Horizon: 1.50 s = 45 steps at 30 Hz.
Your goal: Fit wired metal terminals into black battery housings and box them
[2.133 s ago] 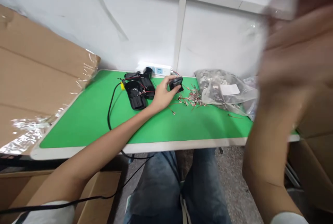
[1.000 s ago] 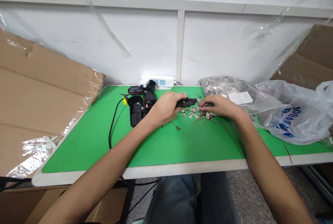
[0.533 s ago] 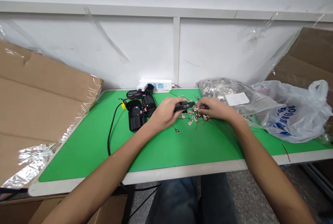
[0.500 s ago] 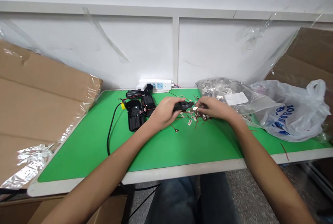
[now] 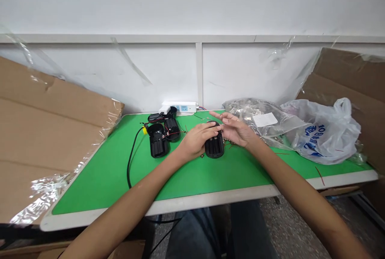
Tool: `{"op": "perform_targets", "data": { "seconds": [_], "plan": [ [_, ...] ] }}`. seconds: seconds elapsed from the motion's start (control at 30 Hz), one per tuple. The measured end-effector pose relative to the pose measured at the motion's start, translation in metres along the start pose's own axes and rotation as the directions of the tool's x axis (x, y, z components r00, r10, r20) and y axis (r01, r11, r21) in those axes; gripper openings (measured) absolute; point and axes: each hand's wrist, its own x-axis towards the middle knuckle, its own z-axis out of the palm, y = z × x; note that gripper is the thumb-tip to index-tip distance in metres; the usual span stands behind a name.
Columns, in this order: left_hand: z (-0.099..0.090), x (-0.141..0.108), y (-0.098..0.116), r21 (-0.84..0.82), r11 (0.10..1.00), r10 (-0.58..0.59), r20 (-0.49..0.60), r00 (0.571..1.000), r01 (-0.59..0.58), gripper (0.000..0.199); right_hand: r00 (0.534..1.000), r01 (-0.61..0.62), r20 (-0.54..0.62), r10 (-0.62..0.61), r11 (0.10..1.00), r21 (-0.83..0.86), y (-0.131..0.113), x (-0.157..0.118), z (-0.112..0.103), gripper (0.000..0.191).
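Note:
My left hand (image 5: 197, 140) grips a black plastic battery case (image 5: 214, 148) from its left and top, fingers laid across the upper end. The case's slotted inside faces me. Close against its upper right edge is my right hand (image 5: 236, 130), index finger extended and the other fingers curled. Something tiny seems to be between its fingertips, too small to name. Behind and below the hands, small metal contacts with thin red wires (image 5: 229, 145) lie in a pile, mostly covered.
More black cases (image 5: 159, 146) with red wires stand left on the green mat (image 5: 186, 178). Behind them are a white power strip (image 5: 186, 107) and a black cable (image 5: 128, 166). A clear bag of metal parts (image 5: 246, 108) and a white plastic bag (image 5: 325, 130) sit right, between cardboard sheets (image 5: 54, 130).
My left hand has turned the black case so its slotted inside shows. My right hand has risen from the metal contacts to the case's edge. The view has tilted up slightly.

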Motion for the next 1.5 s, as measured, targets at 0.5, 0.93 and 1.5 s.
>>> {"op": "perform_targets", "data": {
  "seconds": [0.5, 0.93, 1.5],
  "plan": [
    [0.017, 0.002, 0.019, 0.071, 0.95, -0.311, 0.123, 0.942, 0.305, 0.062, 0.943, 0.02, -0.331, 0.024, 0.991, 0.13, 0.029, 0.015, 0.011, 0.039],
    [0.016, 0.019, 0.036, -0.527, 0.318, -0.815, 0.273, 0.511, 0.788, 0.05, 0.739, 0.381, -0.57, -0.361, 0.92, -0.089, 0.007, 0.019, -0.006, 0.043],
    [0.017, 0.012, 0.01, -0.661, 0.205, -0.904, 0.156, 0.399, 0.722, 0.053, 0.853, 0.047, 0.029, -0.521, 0.02, -0.999, -0.001, -0.004, -0.01, 0.01]
  ]
}}
